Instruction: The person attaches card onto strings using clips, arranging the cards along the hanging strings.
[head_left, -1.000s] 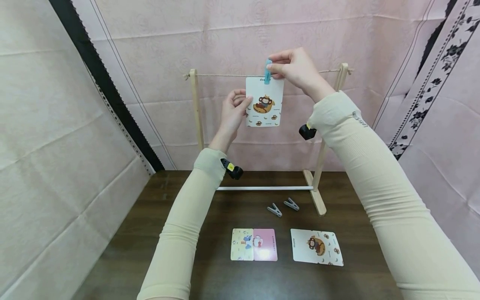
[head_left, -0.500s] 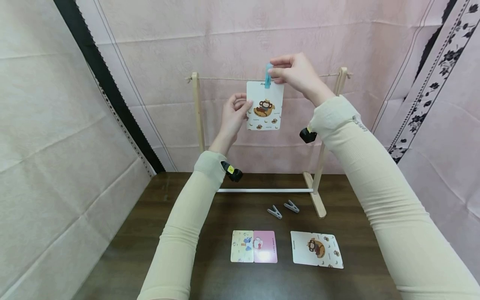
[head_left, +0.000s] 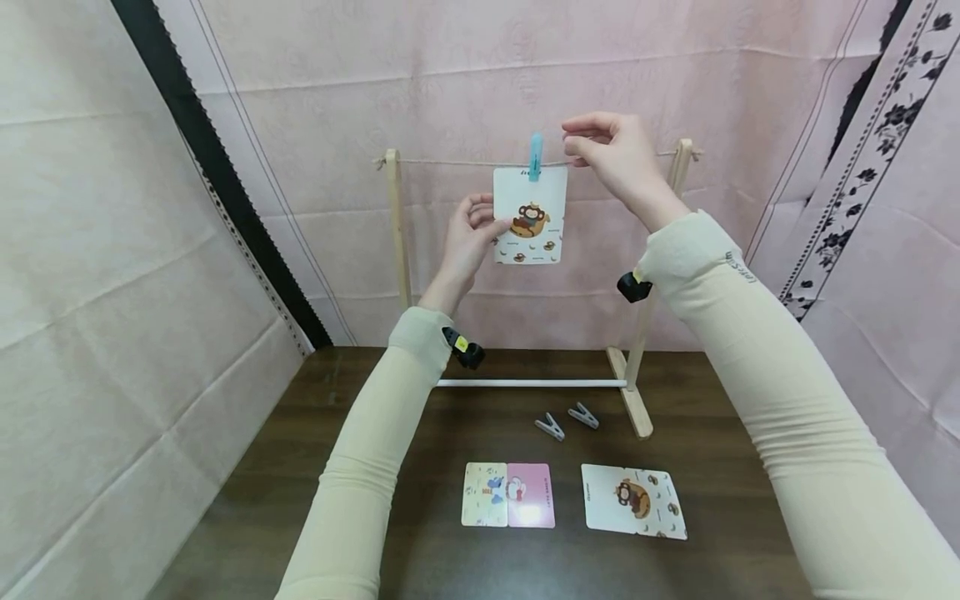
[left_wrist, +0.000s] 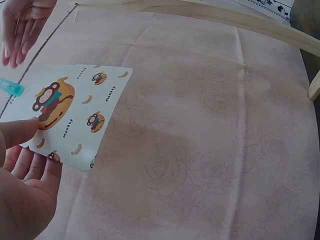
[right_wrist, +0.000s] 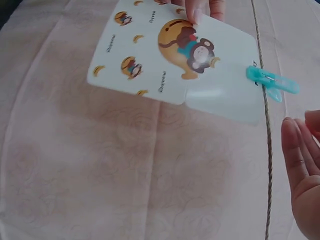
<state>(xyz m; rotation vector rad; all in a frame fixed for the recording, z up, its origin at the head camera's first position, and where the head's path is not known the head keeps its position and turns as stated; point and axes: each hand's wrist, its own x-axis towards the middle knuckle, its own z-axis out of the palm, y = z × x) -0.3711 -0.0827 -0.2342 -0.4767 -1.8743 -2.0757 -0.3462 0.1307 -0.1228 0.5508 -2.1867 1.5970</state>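
Observation:
A white card with a monkey-and-banana print (head_left: 530, 242) hangs from a string, held there by a blue clothespin (head_left: 535, 157) at its top edge. My left hand (head_left: 468, 237) pinches the card's left side, thumb across the front and fingers behind, as the left wrist view also shows on the card (left_wrist: 82, 107). Just right of the clothespin, my right hand (head_left: 617, 158) is apart from it with nothing between its fingers. In the right wrist view the clothespin (right_wrist: 270, 80) grips both string and card, and the right hand (right_wrist: 302, 165) lies beside it.
The string (head_left: 450, 162) runs between two wooden posts (head_left: 397, 233) of a stand with a white bottom bar (head_left: 532, 383). On the dark table (head_left: 337, 517) lie two grey clothespins (head_left: 550, 427), a yellow-and-pink card (head_left: 529, 508) and another monkey card (head_left: 607, 500).
My right hand has let go of the blue clothespin and moved right, away from it. The left hand keeps hold of the card, its thumb now further across the front.

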